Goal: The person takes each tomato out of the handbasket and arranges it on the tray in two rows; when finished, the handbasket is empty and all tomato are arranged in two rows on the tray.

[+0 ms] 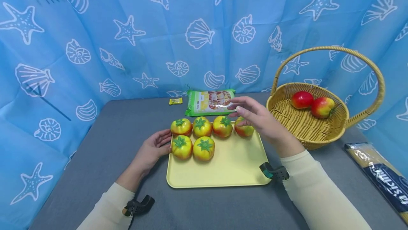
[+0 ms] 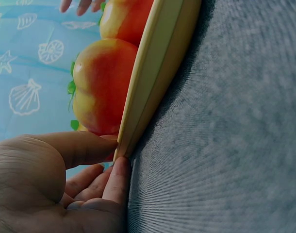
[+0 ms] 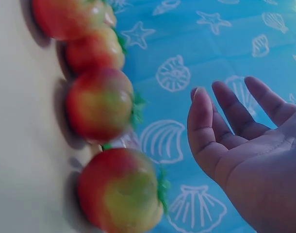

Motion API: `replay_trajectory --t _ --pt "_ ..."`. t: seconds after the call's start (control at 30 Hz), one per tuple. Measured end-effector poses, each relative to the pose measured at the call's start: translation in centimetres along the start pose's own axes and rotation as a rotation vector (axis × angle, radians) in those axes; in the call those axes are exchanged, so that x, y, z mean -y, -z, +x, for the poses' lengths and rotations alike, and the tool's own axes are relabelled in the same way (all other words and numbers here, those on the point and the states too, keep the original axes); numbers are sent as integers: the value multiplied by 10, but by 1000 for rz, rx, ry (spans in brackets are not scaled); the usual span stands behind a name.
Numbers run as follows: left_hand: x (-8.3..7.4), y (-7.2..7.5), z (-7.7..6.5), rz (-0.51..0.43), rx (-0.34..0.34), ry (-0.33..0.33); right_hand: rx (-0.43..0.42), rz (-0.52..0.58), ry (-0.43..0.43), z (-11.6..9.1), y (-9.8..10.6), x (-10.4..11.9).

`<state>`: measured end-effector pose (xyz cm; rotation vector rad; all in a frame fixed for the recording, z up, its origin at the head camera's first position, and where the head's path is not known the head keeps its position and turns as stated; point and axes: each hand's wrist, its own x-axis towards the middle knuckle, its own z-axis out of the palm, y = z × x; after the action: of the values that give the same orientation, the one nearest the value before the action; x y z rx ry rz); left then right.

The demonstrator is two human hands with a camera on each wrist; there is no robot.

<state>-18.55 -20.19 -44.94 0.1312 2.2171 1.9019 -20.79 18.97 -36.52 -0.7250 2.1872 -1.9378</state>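
Note:
A pale yellow tray (image 1: 236, 168) lies on the table with several yellow-red tomatoes (image 1: 204, 148), each topped by green leaves. They form a back row along the far rim and a front row of two at the left. At the tray's left edge my left hand (image 1: 149, 153) pinches the rim (image 2: 133, 109) between thumb and fingers, close beside the nearest tomato (image 2: 104, 87). My right hand (image 1: 259, 120) hovers over the back right corner, fingers spread and loosely bent, holding nothing. Under it sits the rightmost tomato (image 1: 244, 130), partly hidden by the fingers in the head view.
A wicker basket (image 1: 287, 125) with a tall handle stands at the right, holding two red fruits (image 1: 302, 100). Behind the tray lie a green-edged food packet (image 1: 204, 102) and a small yellow sachet (image 1: 175, 101). A pasta bag (image 1: 379, 173) rests at the right edge.

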Motion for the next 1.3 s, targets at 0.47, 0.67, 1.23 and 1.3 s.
replay_trajectory --t 0.47,0.67,1.23,1.3 --pt "3 3 0 38 -8 9 -172 248 131 -15 42 10" --pt "0 2 1 37 12 -2 -263 336 192 -25 63 13" --pt "0 0 1 30 -3 9 -541 526 191 -55 126 4" --pt "1 1 1 26 0 9 -604 526 186 -57 131 2"
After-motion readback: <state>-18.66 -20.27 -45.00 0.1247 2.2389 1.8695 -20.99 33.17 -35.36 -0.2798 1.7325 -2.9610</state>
